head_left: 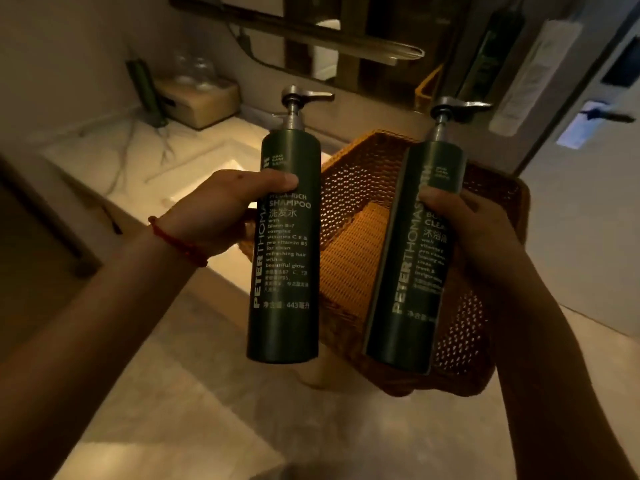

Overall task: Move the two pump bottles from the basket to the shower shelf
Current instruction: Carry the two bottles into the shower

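The left hand (221, 216) has its grip closed around the upper half of a tall dark green cylindrical pump bottle (284, 251) with pale lettering that reads "SHAMPOO"; the thumb lies across the front of the label. A red cord bracelet (178, 242) circles that wrist. The right hand (474, 237) has its grip closed around a second dark green cylindrical pump bottle (415, 258) of the same make, thumb pressed on the front near the label's top, fingers wrapped behind. Both bottles are held nearly upright in the air, the right one tilted slightly, their silver metal pump heads pointing to the right. Between and behind them sits a brown woven wicker basket (349, 209), its inside bare where visible; neither bottle rests in it. To the left lies a pale marble-veined tabletop (114, 157) carrying a beige box (201, 102) and a dark green tube (145, 88) leaning at the wall. A mirror (346, 36) hangs above. The room is dim and the far background is blurred.
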{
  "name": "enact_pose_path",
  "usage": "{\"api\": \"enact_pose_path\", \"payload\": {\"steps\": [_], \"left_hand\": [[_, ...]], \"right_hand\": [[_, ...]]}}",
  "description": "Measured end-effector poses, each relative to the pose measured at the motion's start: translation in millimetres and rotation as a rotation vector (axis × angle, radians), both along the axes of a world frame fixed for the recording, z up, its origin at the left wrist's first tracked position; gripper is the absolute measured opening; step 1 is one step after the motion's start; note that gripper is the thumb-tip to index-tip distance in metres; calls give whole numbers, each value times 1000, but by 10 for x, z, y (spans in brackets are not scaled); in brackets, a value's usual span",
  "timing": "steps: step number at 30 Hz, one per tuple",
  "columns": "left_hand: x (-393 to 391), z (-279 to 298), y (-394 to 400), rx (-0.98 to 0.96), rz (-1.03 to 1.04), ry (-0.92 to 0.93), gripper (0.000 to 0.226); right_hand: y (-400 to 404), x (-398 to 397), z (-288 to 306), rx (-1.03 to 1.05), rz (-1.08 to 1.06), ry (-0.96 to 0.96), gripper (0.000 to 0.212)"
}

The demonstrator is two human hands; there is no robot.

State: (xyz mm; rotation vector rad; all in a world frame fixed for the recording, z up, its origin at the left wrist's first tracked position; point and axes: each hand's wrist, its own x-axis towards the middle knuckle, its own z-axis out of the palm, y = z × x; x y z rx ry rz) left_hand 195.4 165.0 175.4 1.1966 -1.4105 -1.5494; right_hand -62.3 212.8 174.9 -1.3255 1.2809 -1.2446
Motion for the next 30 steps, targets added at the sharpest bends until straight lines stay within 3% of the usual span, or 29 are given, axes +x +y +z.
{"api": "enact_pose_path", "payload": {"steps": [8, 13, 20, 30], "left_hand": [[1036, -179, 965, 15, 308, 8, 33], [1707, -335, 1813, 57, 523, -9, 43], [2410, -452, 3164, 96, 870, -56, 54], [3025, -738, 4821, 164, 1235, -38, 39]], "right_hand": [[134, 1023, -184, 46, 280, 41, 44], [405, 1853, -257, 77, 519, 97, 32], [1036, 3021, -477, 108, 813, 73, 61], [2217, 4352, -843, 155, 1165, 101, 55]]}}
